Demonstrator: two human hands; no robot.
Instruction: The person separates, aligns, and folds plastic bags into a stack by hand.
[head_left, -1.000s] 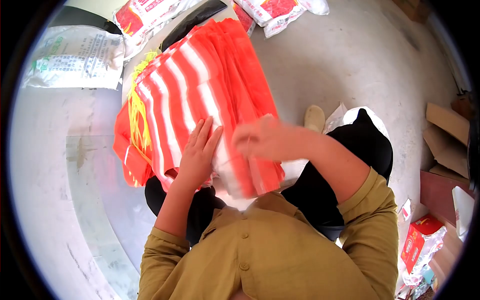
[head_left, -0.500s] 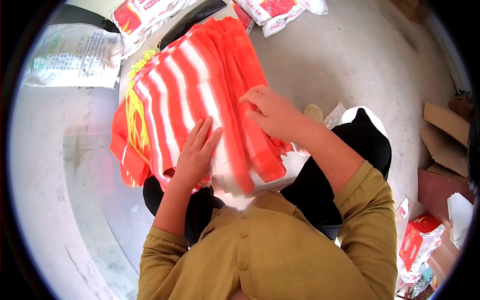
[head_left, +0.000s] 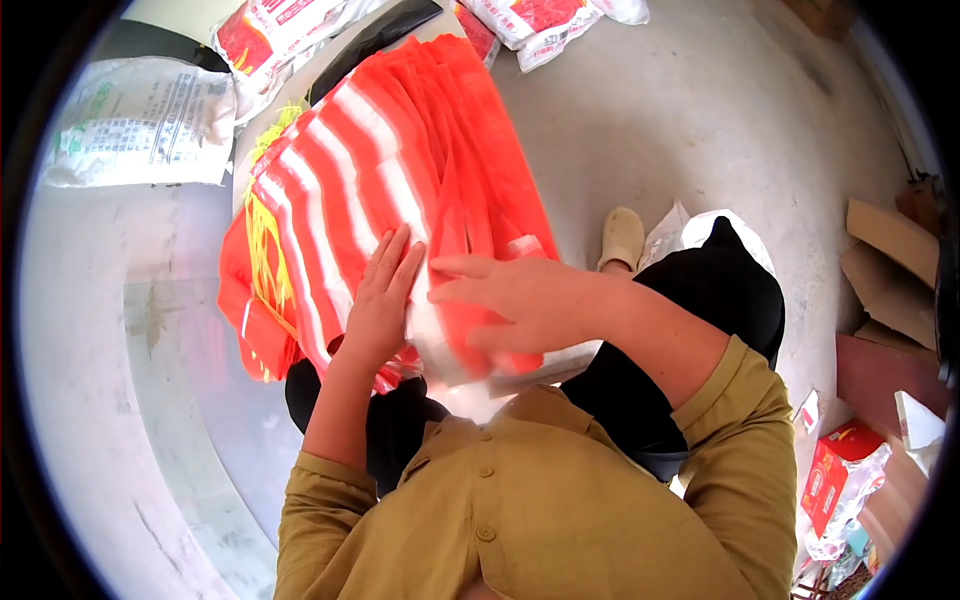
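A thick stack of orange-red cloth-like sheets or bags [head_left: 440,130] with white stripes lies across my lap and a board in front of me. Yellow strings [head_left: 265,250] hang along its left edge. My left hand [head_left: 380,305] rests flat on the striped top, fingers stretched out. Over the near right part of the stack is my right hand [head_left: 530,305], fingers spread and slightly blurred. It is at the top layers, and no grip on them shows. Under the right hand the layers' near edge is partly hidden.
Printed plastic packs [head_left: 535,25] lie at the far side, with a black strip [head_left: 375,45] beside them. A white printed sack [head_left: 145,120] is at the far left. Cardboard boxes [head_left: 890,275] and a red carton [head_left: 840,470] stand on the right. A beige shoe [head_left: 622,238] shows near my knee.
My right hand has moved left and nearer, from the stack's right edge to over its top, its fingers now spread. The right-hand layers have shifted and folded. My left hand stays nearly in place.
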